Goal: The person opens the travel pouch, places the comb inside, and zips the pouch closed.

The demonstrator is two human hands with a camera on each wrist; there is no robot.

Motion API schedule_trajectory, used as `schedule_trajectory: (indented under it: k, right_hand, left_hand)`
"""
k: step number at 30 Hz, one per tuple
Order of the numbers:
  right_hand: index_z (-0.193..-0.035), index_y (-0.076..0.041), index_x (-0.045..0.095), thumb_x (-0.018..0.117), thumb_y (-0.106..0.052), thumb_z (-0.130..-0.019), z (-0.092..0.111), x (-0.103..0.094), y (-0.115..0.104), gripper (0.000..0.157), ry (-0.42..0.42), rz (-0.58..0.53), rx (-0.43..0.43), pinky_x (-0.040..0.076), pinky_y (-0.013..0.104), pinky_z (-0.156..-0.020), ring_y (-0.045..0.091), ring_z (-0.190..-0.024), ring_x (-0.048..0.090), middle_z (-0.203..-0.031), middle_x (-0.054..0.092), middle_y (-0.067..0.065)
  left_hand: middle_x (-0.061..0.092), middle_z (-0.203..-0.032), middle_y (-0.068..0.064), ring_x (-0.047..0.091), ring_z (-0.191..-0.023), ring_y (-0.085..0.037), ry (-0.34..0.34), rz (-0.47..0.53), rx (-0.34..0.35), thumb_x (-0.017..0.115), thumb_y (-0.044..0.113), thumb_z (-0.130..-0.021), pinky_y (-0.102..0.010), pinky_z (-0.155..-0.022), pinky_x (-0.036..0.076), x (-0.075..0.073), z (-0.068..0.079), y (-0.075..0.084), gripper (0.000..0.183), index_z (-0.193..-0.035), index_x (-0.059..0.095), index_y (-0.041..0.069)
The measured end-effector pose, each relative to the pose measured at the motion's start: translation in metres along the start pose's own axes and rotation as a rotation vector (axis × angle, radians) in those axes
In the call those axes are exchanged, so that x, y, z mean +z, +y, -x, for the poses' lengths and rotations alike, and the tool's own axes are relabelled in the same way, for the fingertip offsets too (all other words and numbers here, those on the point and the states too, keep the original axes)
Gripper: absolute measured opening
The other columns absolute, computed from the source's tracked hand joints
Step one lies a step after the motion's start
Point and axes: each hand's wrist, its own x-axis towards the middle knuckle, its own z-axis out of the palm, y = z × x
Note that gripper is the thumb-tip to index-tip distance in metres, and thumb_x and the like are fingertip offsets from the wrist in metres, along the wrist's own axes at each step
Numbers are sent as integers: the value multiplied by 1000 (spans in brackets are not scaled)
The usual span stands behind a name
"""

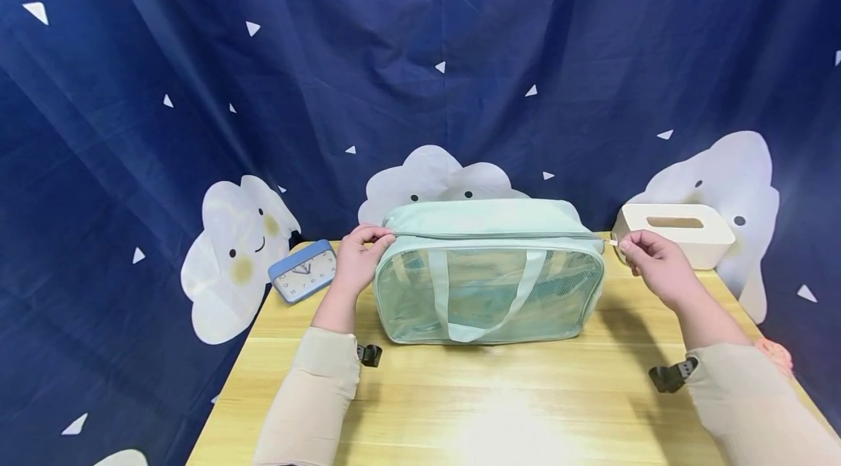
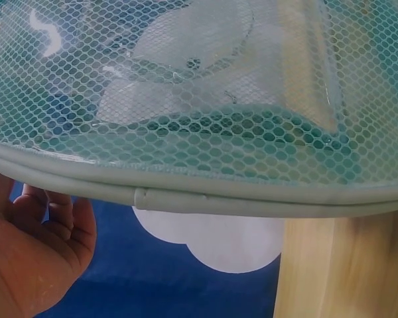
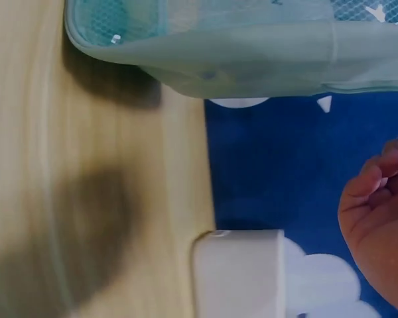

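Note:
A pale mint see-through bag [image 1: 489, 291] stands upright on the wooden table, its handle strap [image 1: 465, 333] hanging down the front. Along the top runs a grey zip [image 1: 486, 236], which looks closed. My left hand [image 1: 358, 259] pinches the bag's top left corner at one end of the zip. Off the right end, my right hand [image 1: 659, 269] pinches the small pale zip pull [image 1: 612, 241] between thumb and fingers. In the left wrist view the bag's mesh side [image 2: 205, 112] fills the upper part. The right wrist view shows my curled fingers but cuts off their tips.
A blue clock [image 1: 304, 272] leans at the back left of the table [image 1: 420, 393]. Behind my right hand stands a white tissue box [image 1: 696, 236]. A pink object [image 1: 775, 355] sits partly hidden by my right sleeve. The dark blue curtain [image 1: 460, 86] hangs behind the table.

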Motion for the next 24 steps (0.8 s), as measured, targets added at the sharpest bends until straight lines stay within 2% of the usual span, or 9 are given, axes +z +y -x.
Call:
schedule_trajectory:
  k: [5,11,16,22,24]
  right_hand:
    - [-90,-4,62,53,-1,-109,10,4,17,22,-38,-254,117,43,21,-58,9,-65,49,-73,52,-4]
    - [-91,-14,64,52,-10,-112,21,10,44,25,-73,-356,265,46,21,-61,7,-69,49,-75,51,-6]
    - [-91,-13,62,50,-12,-113,30,14,57,25,-102,-359,342,45,22,-60,8,-69,48,-76,48,-6]
    - [-90,-18,64,52,-13,-112,29,12,55,26,-69,-199,295,45,21,-56,7,-67,49,-76,51,-6]
    - [-89,-20,65,52,-12,-112,29,10,53,28,-80,-174,304,45,21,-56,7,-66,50,-75,51,-5]
  left_hand:
    - [72,-104,-16,64,-89,-24,4,6,10,79,5,-96,-25,-80,50,-1,0,-1,9,-99,81,-2]
    - [72,-104,-15,64,-89,-23,13,7,-1,78,6,-96,-25,-79,49,1,0,-3,9,-100,81,-2]
    - [72,-104,-15,63,-90,-23,12,12,-23,78,8,-97,-25,-80,49,2,0,-3,10,-101,82,-1]
    - [73,-105,-15,63,-90,-21,19,21,-40,78,7,-97,-24,-79,49,4,-1,-6,11,-102,82,-1]
    - [73,-105,-14,62,-90,-19,19,22,-58,78,8,-97,-23,-79,48,4,0,-7,11,-103,82,-1]
